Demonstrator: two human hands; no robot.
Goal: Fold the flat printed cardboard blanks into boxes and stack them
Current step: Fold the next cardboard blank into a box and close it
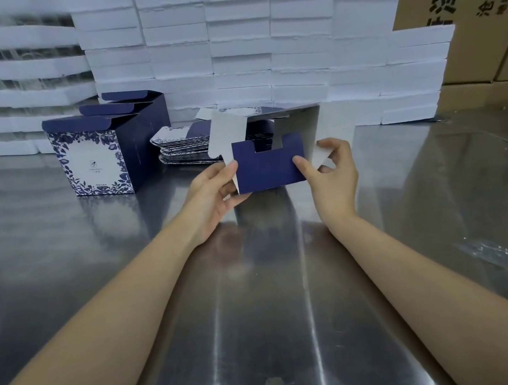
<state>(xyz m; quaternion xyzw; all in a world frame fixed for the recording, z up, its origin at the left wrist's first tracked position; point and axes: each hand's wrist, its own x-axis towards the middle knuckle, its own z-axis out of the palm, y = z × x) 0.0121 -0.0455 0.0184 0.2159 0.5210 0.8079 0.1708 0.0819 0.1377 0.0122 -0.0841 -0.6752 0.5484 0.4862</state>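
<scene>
1. Cardboard box blank (270, 170), partly opened into a sleeve, is held just above the steel counter (263, 306) in front of me. Its open end faces my camera. A navy flap with a notched top edge is folded across that end, and white flaps stand out on either side.
2. My left hand (213, 195) pinches the navy flap's left edge, thumb on the front and fingers behind and beneath. It is a narrow grip on the box blank.
3. My right hand (332, 174) pinches the flap's right edge with the thumb on the front. Its other fingers curl beside the white right flap, so this grip is also closed on the box blank.
4. Behind the held piece, a pile of flat blanks (186, 146) lies on the counter, with the blue-and-white print facing up.
5. Left of that pile, three folded boxes (93, 160) stand upright in a row, one behind another and touching, with their lid flaps raised. The front one shows a white panel framed by a blue leaf pattern.
6. Stacked white foam trays (240, 46) form a wall along the back of the counter. Brown corrugated cartons (482, 9) with black print stand to the right of it.
</scene>
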